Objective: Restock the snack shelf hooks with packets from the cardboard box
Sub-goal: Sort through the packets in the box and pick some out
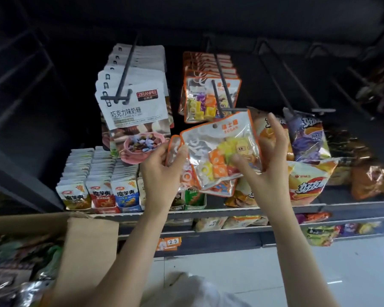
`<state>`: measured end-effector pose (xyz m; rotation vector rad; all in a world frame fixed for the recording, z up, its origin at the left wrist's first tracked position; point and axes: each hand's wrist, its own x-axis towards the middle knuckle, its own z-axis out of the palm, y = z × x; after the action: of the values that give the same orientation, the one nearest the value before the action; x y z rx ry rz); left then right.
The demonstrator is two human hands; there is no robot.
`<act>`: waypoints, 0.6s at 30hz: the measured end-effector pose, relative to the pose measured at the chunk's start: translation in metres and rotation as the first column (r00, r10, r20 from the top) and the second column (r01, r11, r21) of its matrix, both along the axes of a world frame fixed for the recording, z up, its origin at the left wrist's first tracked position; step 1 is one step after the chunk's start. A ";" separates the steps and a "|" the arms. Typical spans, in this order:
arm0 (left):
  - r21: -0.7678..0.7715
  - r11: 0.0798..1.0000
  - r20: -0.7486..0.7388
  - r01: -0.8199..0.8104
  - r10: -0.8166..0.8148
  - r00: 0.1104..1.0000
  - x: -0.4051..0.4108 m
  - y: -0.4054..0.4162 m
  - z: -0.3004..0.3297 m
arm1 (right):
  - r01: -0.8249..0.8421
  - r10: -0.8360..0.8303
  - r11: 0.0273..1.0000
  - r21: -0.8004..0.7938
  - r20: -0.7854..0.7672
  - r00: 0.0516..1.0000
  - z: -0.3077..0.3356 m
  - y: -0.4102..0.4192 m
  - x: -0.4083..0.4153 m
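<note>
An orange-edged clear candy packet (220, 151) is tilted in front of the middle hook (222, 94), its punched hole just below the hook's tip. My left hand (162, 173) grips a small stack of the same packets by the left edge. My right hand (264, 160) holds the front packet's right side, thumb on its face and fingers behind. Several matching candy packets (208, 96) hang on that hook. The cardboard box (87, 247) stands open at the lower left with packets inside.
A hook at the left carries white chocolate-candy packets (133, 103). Bare hooks (297, 85) reach out at the right above purple and orange chip bags (308, 138). A shelf (231, 210) below holds rows of small snack packs (100, 191). A price tag (169, 243) sits on the lower rail.
</note>
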<state>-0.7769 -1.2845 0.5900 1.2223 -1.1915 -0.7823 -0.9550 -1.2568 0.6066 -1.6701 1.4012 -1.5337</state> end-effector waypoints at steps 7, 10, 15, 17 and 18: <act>-0.083 0.995 0.020 0.064 -0.062 0.998 -0.004 -0.012 -0.002 | 0.132 -0.145 0.984 -0.119 -0.110 0.983 -0.009 -0.015 0.005; -0.092 0.994 0.047 0.058 -0.054 0.997 -0.007 -0.017 0.003 | 0.147 -0.158 0.984 -0.102 -0.107 0.982 -0.014 -0.018 0.004; -0.096 0.994 0.048 0.057 -0.053 0.997 -0.009 -0.022 0.000 | 0.172 -0.184 0.980 -0.100 -0.126 0.975 -0.014 -0.026 0.002; -0.108 0.993 0.056 0.049 -0.043 0.997 -0.007 -0.024 -0.001 | 0.175 -0.193 0.977 -0.118 -0.159 0.968 -0.012 -0.029 0.003; -0.114 0.992 0.063 0.044 -0.037 0.997 -0.007 -0.025 -0.001 | 0.171 -0.191 0.978 -0.121 -0.176 0.966 -0.011 -0.030 0.004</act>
<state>-0.7837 -1.3094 0.5888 1.1361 -1.2971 -0.7003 -0.9515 -1.2868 0.5959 -1.8325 1.6359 -1.6085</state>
